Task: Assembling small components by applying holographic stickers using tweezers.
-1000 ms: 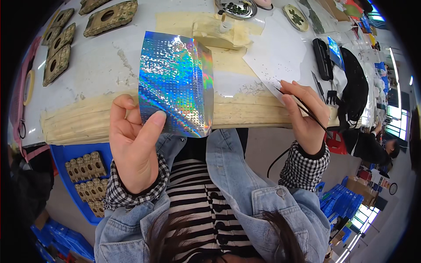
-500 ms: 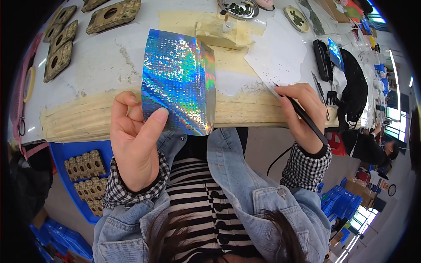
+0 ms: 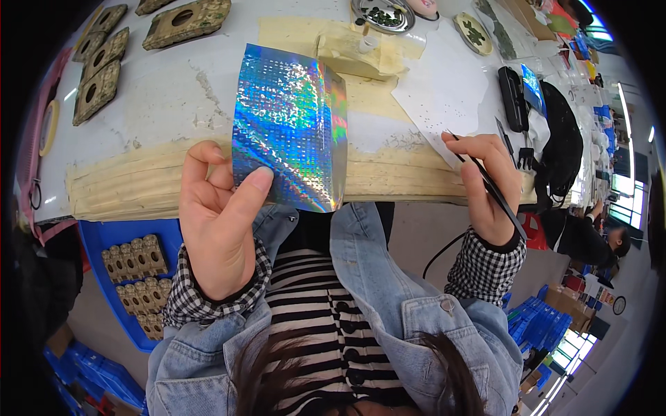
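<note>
1. Here, the left hand [image 3: 218, 222] has its grip closed, thumb in front, on the lower left of a shiny blue-silver holographic rectangular sheet [image 3: 284, 125], held up over the white surface [image 3: 159, 104] near its front edge.
2. The right hand [image 3: 491, 187] has its grip closed around slim black tweezers [image 3: 505, 204], near speckled white paper [image 3: 454, 90].
3. Camouflage-patterned oblong pieces [image 3: 205, 28] lie far left.

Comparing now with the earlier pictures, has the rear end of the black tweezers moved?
Yes. The black tweezers have swung: their rear end now reaches lower in the picture, farther beyond the table's front edge.
</note>
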Action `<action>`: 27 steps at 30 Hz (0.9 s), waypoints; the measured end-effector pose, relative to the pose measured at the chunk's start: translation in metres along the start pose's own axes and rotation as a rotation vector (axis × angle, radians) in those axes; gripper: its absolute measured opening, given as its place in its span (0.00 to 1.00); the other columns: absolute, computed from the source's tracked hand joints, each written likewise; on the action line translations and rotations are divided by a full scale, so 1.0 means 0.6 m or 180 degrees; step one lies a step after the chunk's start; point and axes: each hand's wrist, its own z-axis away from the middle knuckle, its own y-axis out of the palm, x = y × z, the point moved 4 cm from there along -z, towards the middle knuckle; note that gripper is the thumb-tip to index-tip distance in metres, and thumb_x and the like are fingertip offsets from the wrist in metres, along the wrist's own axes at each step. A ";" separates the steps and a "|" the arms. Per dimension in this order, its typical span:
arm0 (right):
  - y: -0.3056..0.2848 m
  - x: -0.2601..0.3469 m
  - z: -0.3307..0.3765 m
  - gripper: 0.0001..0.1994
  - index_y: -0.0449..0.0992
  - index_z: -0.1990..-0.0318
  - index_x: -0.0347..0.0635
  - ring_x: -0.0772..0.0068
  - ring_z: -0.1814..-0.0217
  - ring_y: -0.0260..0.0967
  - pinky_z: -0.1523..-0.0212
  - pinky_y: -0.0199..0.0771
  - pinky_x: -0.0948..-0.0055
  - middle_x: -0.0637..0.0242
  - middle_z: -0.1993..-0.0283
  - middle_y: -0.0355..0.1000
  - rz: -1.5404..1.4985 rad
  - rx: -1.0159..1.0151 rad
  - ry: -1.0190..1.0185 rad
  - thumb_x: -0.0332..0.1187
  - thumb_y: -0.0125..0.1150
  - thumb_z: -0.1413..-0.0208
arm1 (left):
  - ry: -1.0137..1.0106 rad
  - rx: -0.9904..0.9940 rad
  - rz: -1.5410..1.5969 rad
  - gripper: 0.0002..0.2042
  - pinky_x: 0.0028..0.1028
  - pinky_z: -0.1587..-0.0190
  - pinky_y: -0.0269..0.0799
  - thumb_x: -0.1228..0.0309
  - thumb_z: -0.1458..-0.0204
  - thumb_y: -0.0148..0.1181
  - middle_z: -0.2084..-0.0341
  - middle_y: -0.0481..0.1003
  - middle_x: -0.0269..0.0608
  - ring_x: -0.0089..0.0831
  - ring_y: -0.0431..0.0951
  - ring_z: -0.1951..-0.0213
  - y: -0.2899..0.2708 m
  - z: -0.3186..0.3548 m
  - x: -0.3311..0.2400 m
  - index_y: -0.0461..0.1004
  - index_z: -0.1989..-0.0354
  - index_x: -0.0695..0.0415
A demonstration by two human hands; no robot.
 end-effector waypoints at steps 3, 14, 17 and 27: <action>0.001 0.013 0.002 0.16 0.75 0.56 0.28 0.60 0.62 0.71 0.59 0.69 0.71 0.52 0.63 0.75 -0.0085 -0.0383 -0.0248 0.36 0.53 0.41 | -0.0001 0.0004 0.0073 0.19 0.25 0.52 0.70 0.87 0.49 0.54 0.56 0.74 0.46 0.28 0.75 0.55 0.007 0.001 -0.001 0.57 0.52 0.58; 0.112 0.143 -0.041 0.23 0.75 0.53 0.33 0.58 0.63 0.76 0.61 0.76 0.68 0.55 0.63 0.77 -0.0859 -0.0172 -0.1178 0.24 0.72 0.61 | -0.0087 -0.0010 0.0072 0.23 0.22 0.56 0.74 0.86 0.50 0.59 0.63 0.77 0.48 0.27 0.78 0.60 0.004 0.001 -0.002 0.56 0.49 0.59; 0.126 0.139 -0.045 0.22 0.76 0.55 0.33 0.58 0.63 0.76 0.62 0.76 0.68 0.56 0.63 0.77 -0.0961 -0.0312 -0.1023 0.24 0.72 0.61 | -0.0120 0.0096 0.0047 0.23 0.22 0.56 0.74 0.86 0.50 0.58 0.63 0.77 0.47 0.26 0.78 0.60 0.004 0.000 -0.003 0.55 0.49 0.59; 0.133 0.138 -0.044 0.19 0.79 0.57 0.37 0.62 0.62 0.75 0.62 0.76 0.70 0.58 0.64 0.76 -0.0875 -0.0316 -0.1145 0.25 0.72 0.61 | -0.0028 0.0184 0.0088 0.21 0.23 0.54 0.73 0.87 0.49 0.57 0.62 0.77 0.47 0.25 0.77 0.59 0.012 -0.001 -0.002 0.54 0.52 0.59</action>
